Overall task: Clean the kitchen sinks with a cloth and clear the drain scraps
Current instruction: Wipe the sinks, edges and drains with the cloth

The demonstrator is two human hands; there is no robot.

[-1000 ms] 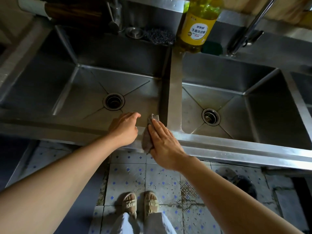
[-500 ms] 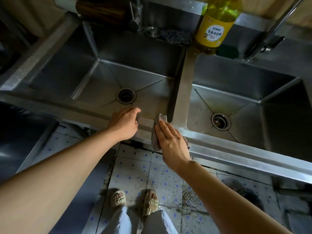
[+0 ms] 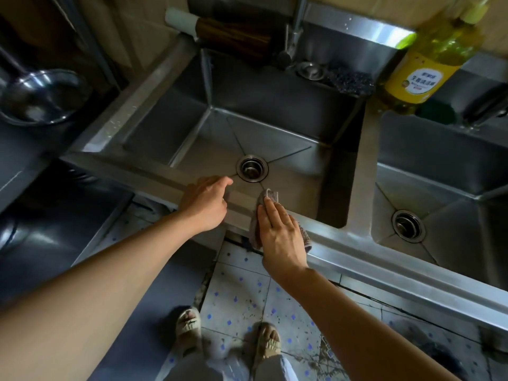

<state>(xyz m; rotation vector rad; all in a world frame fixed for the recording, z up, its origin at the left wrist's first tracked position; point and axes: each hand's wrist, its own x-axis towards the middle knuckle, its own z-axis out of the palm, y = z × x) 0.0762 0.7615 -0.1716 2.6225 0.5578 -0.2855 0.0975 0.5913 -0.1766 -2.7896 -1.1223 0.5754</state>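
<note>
Right hand point(image 3: 280, 229) lies flat, fingers straight and together, pressing the grey cloth point(image 3: 268, 198) onto the front rim of the left sink point(image 3: 275, 111), centre frame; cloth drapes over the rim edge and shows on both sides of the hand. Left hand point(image 3: 204, 204) just beside it to the left, resting on the same rim, fingers loosely extended toward the basin, holding nothing. Left drain point(image 3: 252, 168) sits just past both hands, open strainer, contents too dark to tell. Right sink point(image 3: 439, 149) at right of frame, its drain point(image 3: 408, 226) well apart from the hands. Steel divider between basins. Upper right: yellow dish soap bottle point(image 3: 423, 70) on the back ledge, green sponge point(image 3: 437, 112) beside it. Upper centre: faucet point(image 3: 294, 37), dark scrubber point(image 3: 349, 81), small steel cap. Upper left: steel bowl point(image 3: 41, 97) on the desk. Bottom: tiled floor point(image 3: 242, 281), sandalled feet.
</note>
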